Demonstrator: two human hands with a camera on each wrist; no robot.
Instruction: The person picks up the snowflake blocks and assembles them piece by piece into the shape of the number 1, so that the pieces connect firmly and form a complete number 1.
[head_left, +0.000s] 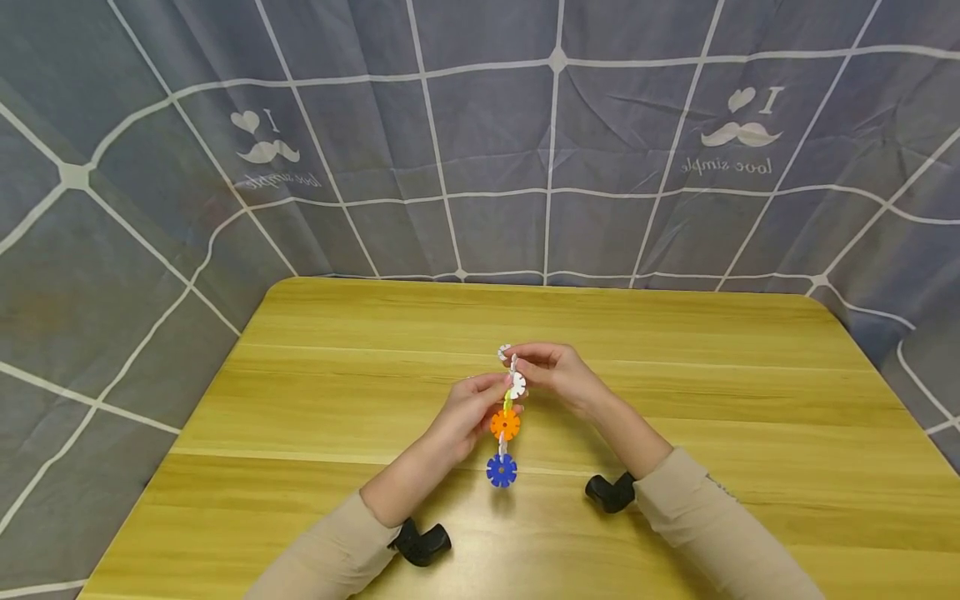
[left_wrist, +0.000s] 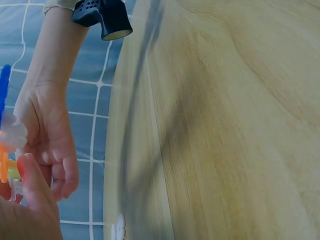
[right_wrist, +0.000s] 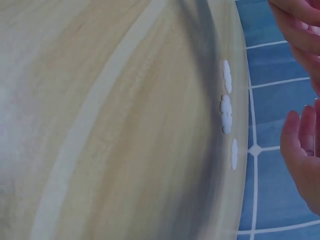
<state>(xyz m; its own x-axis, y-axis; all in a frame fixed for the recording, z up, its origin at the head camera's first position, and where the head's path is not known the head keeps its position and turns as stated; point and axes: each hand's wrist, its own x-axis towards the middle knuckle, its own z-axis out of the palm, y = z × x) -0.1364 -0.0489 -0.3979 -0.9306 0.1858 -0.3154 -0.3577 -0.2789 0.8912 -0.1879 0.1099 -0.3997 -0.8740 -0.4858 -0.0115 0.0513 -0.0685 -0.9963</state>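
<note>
In the head view a chain of slotted snowflake discs hangs between the hands: a blue disc (head_left: 502, 471) at the bottom, a pale disc edge-on, an orange disc (head_left: 506, 425), a yellow disc (head_left: 508, 401), then a white disc (head_left: 518, 384). My left hand (head_left: 468, 410) holds the chain near its yellow and white discs, thumb on the white one. With thumb and forefinger, my right hand (head_left: 561, 377) pinches a white disc (head_left: 513, 363) seen edge-on at the top. Another white disc (head_left: 503, 352) shows by the right fingertips; I cannot tell whether it is joined.
Several loose white discs (right_wrist: 226, 114) lie on the wooden table (right_wrist: 125, 150) in the right wrist view. Black wrist-worn devices sit below each forearm, one at left (head_left: 422, 543) and one at right (head_left: 611, 492). A grey gridded curtain (head_left: 495, 150) surrounds the table.
</note>
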